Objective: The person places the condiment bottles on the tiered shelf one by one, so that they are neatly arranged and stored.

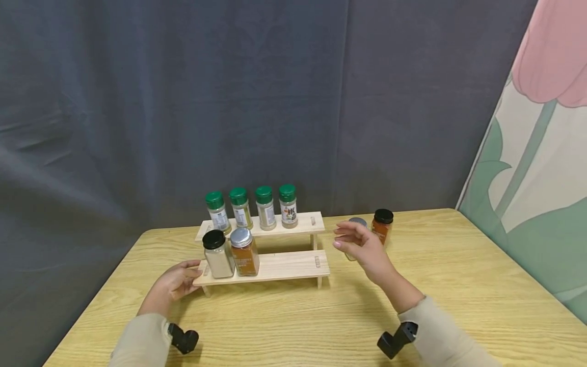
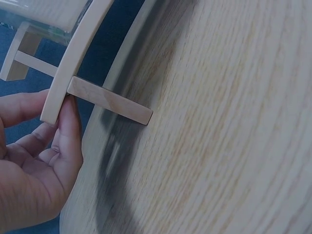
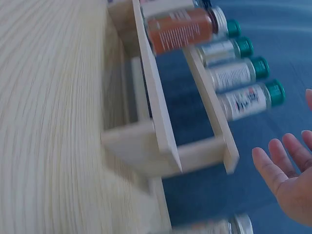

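Note:
At the left end of a two-tier wooden spice rack (image 1: 289,265), my left hand (image 1: 176,283) pinches the lower board. In the left wrist view, the thumb and fingers of the left hand (image 2: 44,165) sit on either side of the board's end (image 2: 63,92). My right hand (image 1: 364,252) hovers right of the rack with relaxed, spread fingers and holds nothing. Partly hidden behind it stands a grey-lidded jar (image 1: 357,221). On the lower tier are a black-lidded jar of pale powder (image 1: 221,264) and a silver-lidded jar of orange spice (image 1: 246,259).
Several green-capped shakers, such as the rightmost shaker (image 1: 288,210), line the upper tier. A black-lidded jar of reddish spice (image 1: 381,228) stands at the table's back right. A dark curtain (image 1: 275,102) hangs behind the wooden table (image 1: 275,326).

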Demonstrator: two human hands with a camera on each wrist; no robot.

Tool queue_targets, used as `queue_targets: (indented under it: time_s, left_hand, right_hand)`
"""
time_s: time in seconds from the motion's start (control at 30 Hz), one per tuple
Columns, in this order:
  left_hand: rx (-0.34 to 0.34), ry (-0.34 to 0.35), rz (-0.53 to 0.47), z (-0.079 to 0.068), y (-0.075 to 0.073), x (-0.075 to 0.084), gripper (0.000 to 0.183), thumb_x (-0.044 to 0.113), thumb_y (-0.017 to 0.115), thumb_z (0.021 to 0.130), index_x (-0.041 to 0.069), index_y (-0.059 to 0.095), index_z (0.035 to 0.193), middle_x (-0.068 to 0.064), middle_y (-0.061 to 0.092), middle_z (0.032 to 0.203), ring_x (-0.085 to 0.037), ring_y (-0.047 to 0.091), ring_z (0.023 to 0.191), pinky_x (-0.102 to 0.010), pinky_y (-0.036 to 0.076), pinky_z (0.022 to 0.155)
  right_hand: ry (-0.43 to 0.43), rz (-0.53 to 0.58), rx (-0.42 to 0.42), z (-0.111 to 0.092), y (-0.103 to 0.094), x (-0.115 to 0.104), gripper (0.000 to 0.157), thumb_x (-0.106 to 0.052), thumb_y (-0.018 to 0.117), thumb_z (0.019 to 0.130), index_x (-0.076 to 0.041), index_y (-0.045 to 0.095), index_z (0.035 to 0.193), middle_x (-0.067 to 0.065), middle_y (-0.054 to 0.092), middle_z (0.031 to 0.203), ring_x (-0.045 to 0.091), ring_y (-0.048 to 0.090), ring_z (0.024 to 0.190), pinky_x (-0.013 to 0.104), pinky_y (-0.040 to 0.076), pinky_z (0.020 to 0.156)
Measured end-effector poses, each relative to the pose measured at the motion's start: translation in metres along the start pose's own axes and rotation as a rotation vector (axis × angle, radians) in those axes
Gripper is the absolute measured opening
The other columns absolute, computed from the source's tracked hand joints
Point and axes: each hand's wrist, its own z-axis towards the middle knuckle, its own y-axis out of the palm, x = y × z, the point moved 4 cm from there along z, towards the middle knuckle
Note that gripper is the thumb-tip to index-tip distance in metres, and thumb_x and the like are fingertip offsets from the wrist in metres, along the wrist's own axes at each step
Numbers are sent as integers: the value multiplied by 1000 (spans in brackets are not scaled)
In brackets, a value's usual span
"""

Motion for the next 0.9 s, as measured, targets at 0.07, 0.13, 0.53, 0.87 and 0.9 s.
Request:
queue_targets:
  time_s: [0.07,0.13,0.53,0.87,0.9]
  left_hand:
    - [6,-3,13,-1,0,0,57,-4,47,84,-11,15,130,-6,52,84,-12,58,69,-25,48,62]
    - [2,-3,21,-1,1,0,58,-3,48,84,-12,14,130,-6,52,85,-12,58,70,-25,48,62]
    - [6,-21,9,-3,2,1,60,-3,49,83,-11,14,130,-6,51,84,-12,57,69,-25,48,62]
    - [-3,-27,6,-3,1,2,59,-4,48,83,-10,14,131,-6,52,84,-12,58,68,-25,48,62]
    - [-4,-25,3,-3,1,2,59,-3,49,83,-10,14,131,-6,51,85,-12,58,68,-25,48,62]
  right_hand:
    - [-24,33,11,-3,-12,1,35,-1,59,79,6,47,112,-1,56,97,11,54,86,23,46,70]
    - [-40,70,23,-6,-23,3,32,1,58,79,2,49,110,-2,57,96,9,55,85,22,46,70]
    - [27,39,151,-13,-83,12,31,-2,59,80,-1,49,109,-6,56,94,3,54,84,17,46,70]
    - [79,-47,211,-7,-110,28,27,-6,59,81,-10,48,106,0,53,95,2,55,80,19,46,70]
    - [87,-68,216,-7,-112,29,28,-8,60,81,-10,47,106,1,52,97,2,54,81,18,46,70]
